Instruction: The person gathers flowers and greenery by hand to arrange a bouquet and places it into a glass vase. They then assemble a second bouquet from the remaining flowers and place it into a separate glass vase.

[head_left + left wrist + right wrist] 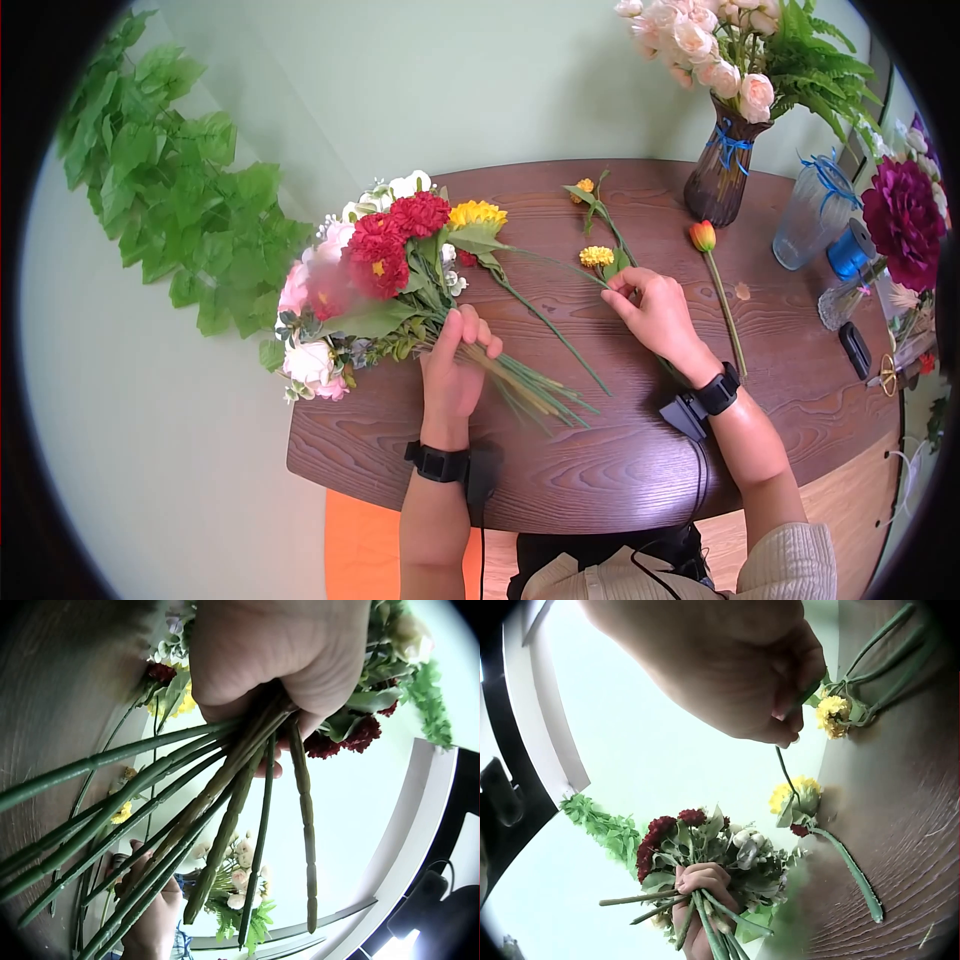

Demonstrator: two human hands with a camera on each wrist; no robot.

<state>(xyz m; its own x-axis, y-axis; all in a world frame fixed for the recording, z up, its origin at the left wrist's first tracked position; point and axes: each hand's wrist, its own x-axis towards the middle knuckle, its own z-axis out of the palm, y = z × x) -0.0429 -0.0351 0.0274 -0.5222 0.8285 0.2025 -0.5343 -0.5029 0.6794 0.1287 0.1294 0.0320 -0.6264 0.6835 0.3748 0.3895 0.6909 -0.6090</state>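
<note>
My left hand [455,375] grips the gathered stems [225,832] of a mixed bouquet of artificial flowers, with red blooms [380,255], white blooms and pale pink ones. Below the fist the stem ends fan out. My right hand [655,315] pinches a thin green stem [786,769] between thumb and fingertips. That stem runs left to a yellow flower [478,214] beside the bouquet. From near this flower a thicker green stem [851,870] slants over the wooden table [380,450]. Close beyond the right hand lies a small yellow flower [597,257].
An orange-red tulip [703,236] lies right of the right hand. Farther back stand a dark vase [718,175] of pale pink flowers and a clear glass vase [810,215]. Blue ribbon [850,250], scissors [888,375] and more flowers sit at the right edge. Leafy garland [170,170] hangs at left.
</note>
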